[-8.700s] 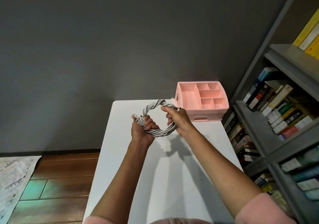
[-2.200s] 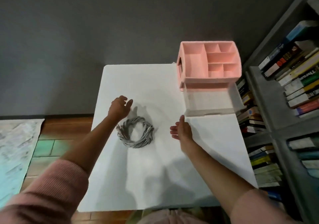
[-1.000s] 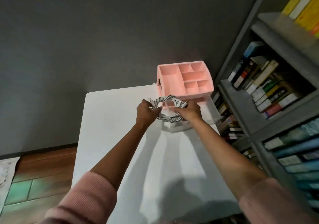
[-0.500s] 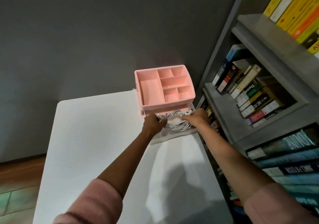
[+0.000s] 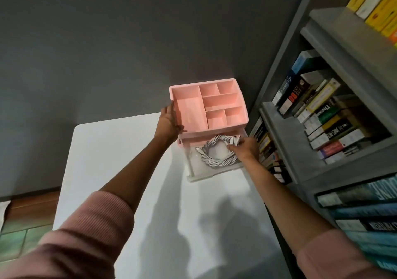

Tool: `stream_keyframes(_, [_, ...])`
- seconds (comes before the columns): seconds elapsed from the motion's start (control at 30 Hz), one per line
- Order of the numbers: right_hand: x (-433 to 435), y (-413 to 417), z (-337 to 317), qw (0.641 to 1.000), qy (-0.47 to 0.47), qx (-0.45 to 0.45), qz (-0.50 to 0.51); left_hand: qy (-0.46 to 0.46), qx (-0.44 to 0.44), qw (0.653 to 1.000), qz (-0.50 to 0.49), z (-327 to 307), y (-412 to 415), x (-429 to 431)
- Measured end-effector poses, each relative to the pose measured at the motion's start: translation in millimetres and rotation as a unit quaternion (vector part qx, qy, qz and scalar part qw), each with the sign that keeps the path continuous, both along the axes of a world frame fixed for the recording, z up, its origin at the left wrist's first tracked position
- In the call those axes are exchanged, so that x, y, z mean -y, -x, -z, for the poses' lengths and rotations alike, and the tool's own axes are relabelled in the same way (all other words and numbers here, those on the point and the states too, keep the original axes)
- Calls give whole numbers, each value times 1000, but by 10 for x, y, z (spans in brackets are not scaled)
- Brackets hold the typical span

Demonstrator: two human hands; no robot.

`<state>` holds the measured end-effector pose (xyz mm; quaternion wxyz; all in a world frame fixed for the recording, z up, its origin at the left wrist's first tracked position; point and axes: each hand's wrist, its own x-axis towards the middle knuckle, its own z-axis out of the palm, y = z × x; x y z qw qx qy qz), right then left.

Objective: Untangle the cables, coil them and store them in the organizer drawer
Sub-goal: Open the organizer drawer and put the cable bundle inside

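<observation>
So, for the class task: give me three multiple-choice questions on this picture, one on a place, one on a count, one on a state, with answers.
1. Where is the cable coil?
A. held up in the air
B. in the drawer
C. in a top compartment

2. How many top compartments has the pink organizer?
A. four
B. six
C. nine

3. The drawer is:
A. pulled out
B. shut
C. taken out entirely

Answers:
1 B: the coil lies inside the drawer, with the right hand pinching its plug end.
2 B: one large, one wide and four small.
3 A: it juts out from under the organizer.
</observation>
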<state>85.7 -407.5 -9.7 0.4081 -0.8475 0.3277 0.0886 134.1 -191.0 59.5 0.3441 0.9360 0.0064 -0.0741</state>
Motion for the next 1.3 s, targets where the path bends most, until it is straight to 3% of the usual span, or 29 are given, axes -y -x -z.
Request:
stream_keyframes(0.23, [-196, -45, 162, 999, -37, -3, -1, 50, -57, 997, -36, 141, 20, 42])
stream_keyframes(0.37, [-338, -62, 324, 995, -77, -30, 60, 50, -69, 996, -40, 130, 23, 45])
stream_keyframes(0.57, [-313, -44, 221, 996, 18, -75, -37, 12, -78, 997, -27, 145, -29, 31])
stream_keyframes(0.67, [-248, 99, 89, 996, 71, 30, -50, -25, -82, 996, -12, 150, -41, 18])
stream_keyframes(0.83, [-266, 576, 135, 972, 125, 195, 49, -9, -83, 996, -14, 166, -61, 6])
stream_keyframes(0.93, [-341, 771, 257, 972, 40, 200, 117, 1, -82, 996, -25, 196, -63, 1])
stream_keyframes(1.03, [-438, 764, 299, 969, -110, 81, 207, 32, -97, 994, -41, 183, -80, 12])
stream_keyframes(1.1, [-469, 732, 298, 921, -266, 28, 284, 2, -101, 995, -23, 179, -76, 16])
stream_keyframes(1.17, [-502, 726, 251, 868, -416, -2, 273, -11, -97, 995, -22, 175, -78, 11])
stream_keyframes(1.3, [-521, 746, 210, 841, -496, 37, 213, -24, -107, 994, -12, 167, -91, 19])
